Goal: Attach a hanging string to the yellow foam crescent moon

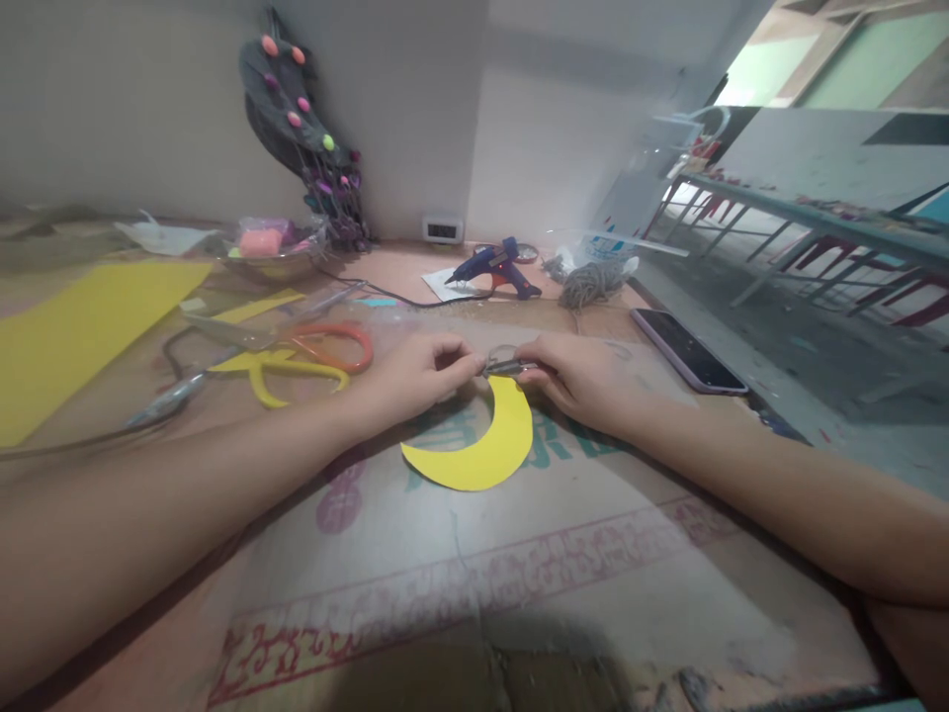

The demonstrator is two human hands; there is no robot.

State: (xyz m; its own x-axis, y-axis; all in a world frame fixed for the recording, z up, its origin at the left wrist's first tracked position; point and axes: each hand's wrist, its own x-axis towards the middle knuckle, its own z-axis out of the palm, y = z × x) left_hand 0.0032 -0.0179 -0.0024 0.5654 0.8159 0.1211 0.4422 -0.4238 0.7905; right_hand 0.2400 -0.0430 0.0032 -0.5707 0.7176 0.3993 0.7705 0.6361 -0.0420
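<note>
A yellow paper crescent moon [511, 435] lies on the printed sheet in front of me, its upper tip between my hands. My right hand [570, 376] is closed around a small dark metal tool [510, 367], which crosses the crescent's upper tip. A thin grey loop shows just above that tip; its exact kind is unclear. From the other side, my left hand [437, 371] has thumb and forefinger pinched together beside the tool and the tip. What those fingers hold is too small to make out.
Orange-handled scissors [337, 346], yellow-handled scissors [297, 371] and yellow paper [81, 326] lie left. Behind are a blue glue gun [493, 265], grey yarn [593, 285] and a bowl [274, 265] of colourful pieces. A phone [689, 351] lies near the table's right edge.
</note>
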